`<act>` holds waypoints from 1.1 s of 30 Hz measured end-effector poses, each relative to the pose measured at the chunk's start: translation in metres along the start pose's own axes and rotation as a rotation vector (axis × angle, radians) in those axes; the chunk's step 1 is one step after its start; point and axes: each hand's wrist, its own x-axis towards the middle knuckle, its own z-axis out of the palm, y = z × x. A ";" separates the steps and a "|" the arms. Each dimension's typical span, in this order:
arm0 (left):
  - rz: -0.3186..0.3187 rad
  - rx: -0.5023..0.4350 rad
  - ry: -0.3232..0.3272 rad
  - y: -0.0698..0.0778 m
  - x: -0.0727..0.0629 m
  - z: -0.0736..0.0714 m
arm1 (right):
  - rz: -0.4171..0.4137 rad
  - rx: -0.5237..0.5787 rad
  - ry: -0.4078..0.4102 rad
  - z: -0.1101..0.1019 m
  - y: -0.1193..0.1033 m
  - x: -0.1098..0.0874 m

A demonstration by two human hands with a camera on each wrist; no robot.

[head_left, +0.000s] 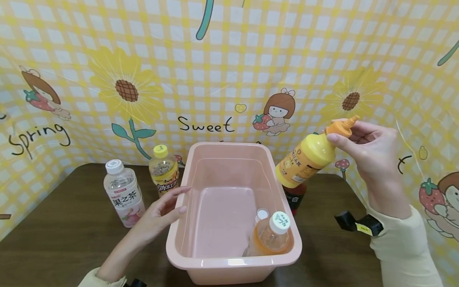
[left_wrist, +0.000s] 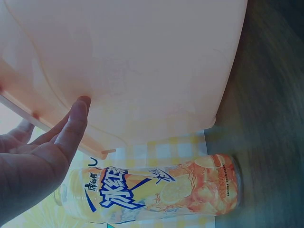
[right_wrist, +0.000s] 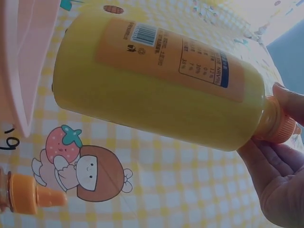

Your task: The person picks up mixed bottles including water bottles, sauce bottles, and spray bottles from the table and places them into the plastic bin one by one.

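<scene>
Ahead of you hangs a yellow-and-white checked cloth (head_left: 222,71), printed with pictures and words such as "Sweet" and "Spring". Below it you have the dark brown bench (head_left: 61,247), and on its middle the pink bin (head_left: 215,263) stands with its open top up. The yellow squeeze bottle (head_left: 305,157) is in the air just beside the bin's right rim, tilted, its base pointing down and its nozzle up to the right. To the bin's left, two bottles stand upright on the bench: the peach drink bottle (head_left: 123,195) farther out, the iced tea bottle (head_left: 164,171) nearer the bin. In the bin's near right corner you see the orange-tinted bottle (head_left: 270,243). The dark bottle (head_left: 295,197) is right of the bin, partly hidden behind the yellow one. Your left hand (head_left: 161,213) has its fingers loosely spread at the bin's left rim, two tips over the edge and another finger against the outer wall. Your right hand (head_left: 369,147) pinches the yellow bottle by its neck and orange cap (head_left: 338,129). A small white cap (head_left: 262,215) shows beside the orange-tinted bottle, its own bottle mostly hidden
</scene>
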 end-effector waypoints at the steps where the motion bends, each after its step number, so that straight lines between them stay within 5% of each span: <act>1: 0.001 0.001 0.000 0.000 0.000 0.000 | -0.004 0.009 -0.002 0.001 0.001 0.000; 14: 0.008 -0.002 -0.010 0.000 0.001 0.000 | -0.033 0.070 0.030 0.013 0.013 -0.004; 22: 0.017 -0.005 -0.005 -0.001 0.000 -0.001 | -0.018 0.132 -0.026 0.014 0.022 -0.002; 33: 0.016 -0.009 -0.017 -0.002 0.000 -0.001 | -0.036 0.045 0.013 0.022 0.032 -0.006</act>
